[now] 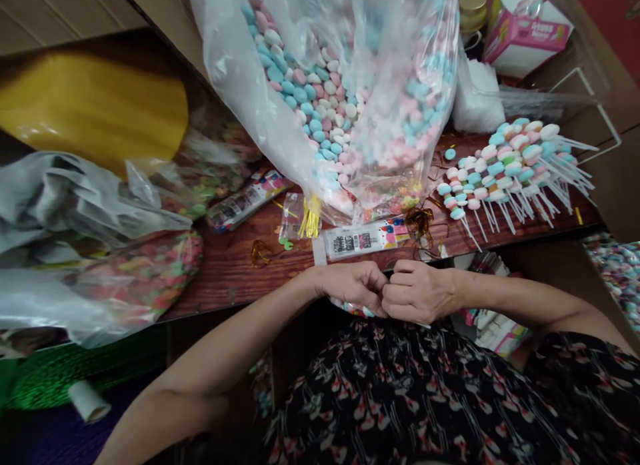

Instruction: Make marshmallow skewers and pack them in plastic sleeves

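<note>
My left hand [353, 285] and my right hand [420, 292] meet at the table's front edge, close to my body. The fingers of both are curled and pinched together. Under my left palm shows a small printed plastic bag [356, 309] with coloured spots; most of it is hidden, and its contents cannot be made out. My right fingers close at the end of that bag. Just beyond the hands, a stack of printed flat bags [365, 240] lies on the wooden table [225, 272]. Beside it are yellow twist ties [311, 216] and a brown-gold tangle of ties [420, 222].
A large clear bag of pastel candies [325, 98] stands behind. Candy skewers on white sticks [510, 165] are piled at right, below a pink-and-white box [530, 35]. Left are a bag of gummy candies [150, 272], more printed bags [250, 198] and a yellow sheet [100, 105].
</note>
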A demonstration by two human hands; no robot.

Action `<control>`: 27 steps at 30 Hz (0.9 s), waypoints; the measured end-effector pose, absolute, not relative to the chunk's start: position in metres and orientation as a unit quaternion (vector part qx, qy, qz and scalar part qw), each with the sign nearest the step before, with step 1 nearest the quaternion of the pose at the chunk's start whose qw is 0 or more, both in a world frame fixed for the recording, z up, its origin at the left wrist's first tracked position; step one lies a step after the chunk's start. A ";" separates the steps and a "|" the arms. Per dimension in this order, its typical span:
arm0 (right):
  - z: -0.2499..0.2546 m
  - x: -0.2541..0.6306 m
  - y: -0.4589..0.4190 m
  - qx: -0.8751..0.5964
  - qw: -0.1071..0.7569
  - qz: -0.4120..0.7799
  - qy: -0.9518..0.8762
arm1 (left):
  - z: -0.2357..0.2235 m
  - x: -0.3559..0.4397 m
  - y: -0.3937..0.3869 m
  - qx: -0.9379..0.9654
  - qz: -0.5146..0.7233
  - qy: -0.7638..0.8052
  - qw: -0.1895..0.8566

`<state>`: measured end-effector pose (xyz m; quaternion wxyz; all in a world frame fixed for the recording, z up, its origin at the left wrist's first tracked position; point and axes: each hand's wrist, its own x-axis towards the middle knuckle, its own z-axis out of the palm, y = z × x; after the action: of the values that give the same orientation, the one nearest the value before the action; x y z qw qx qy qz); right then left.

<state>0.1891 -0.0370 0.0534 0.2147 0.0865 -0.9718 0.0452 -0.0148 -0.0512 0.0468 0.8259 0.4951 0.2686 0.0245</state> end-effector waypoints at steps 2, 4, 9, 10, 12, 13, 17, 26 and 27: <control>0.058 0.189 -0.041 0.068 0.207 0.039 -0.975 | 0.050 -0.023 -0.042 0.560 0.007 0.258 0.787; 0.060 0.189 -0.045 0.046 0.208 0.026 -0.977 | 0.061 -0.034 -0.034 0.638 -0.013 0.260 0.725; 0.054 0.180 -0.026 -0.061 0.212 -0.039 -0.975 | 0.116 -0.027 -0.048 0.841 0.083 0.434 0.312; 0.054 0.178 -0.016 -0.102 0.221 -0.048 -0.969 | 0.122 -0.020 -0.057 0.849 0.106 0.472 0.212; 0.057 0.176 0.003 -0.199 0.245 -0.039 -0.948 | 0.120 -0.006 -0.073 0.855 0.130 0.490 0.110; 0.059 0.175 0.009 -0.246 0.260 -0.023 -0.933 | 0.112 -0.002 -0.078 0.855 0.145 0.486 0.106; 0.060 0.162 -0.003 -0.280 0.334 0.137 -0.890 | 0.061 -0.010 -0.062 0.751 0.282 0.492 0.338; 0.040 0.125 -0.027 -0.209 0.253 0.140 -0.934 | 0.048 -0.050 -0.088 0.487 0.444 0.542 0.520; 0.039 0.117 -0.028 -0.200 0.264 0.149 -0.932 | 0.047 -0.055 -0.100 0.478 0.411 0.557 0.541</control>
<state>0.1171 -0.0280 0.0388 0.2644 -0.2003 -0.9315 0.1491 -0.0546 -0.0997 0.0467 0.5406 0.4777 0.5571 0.4113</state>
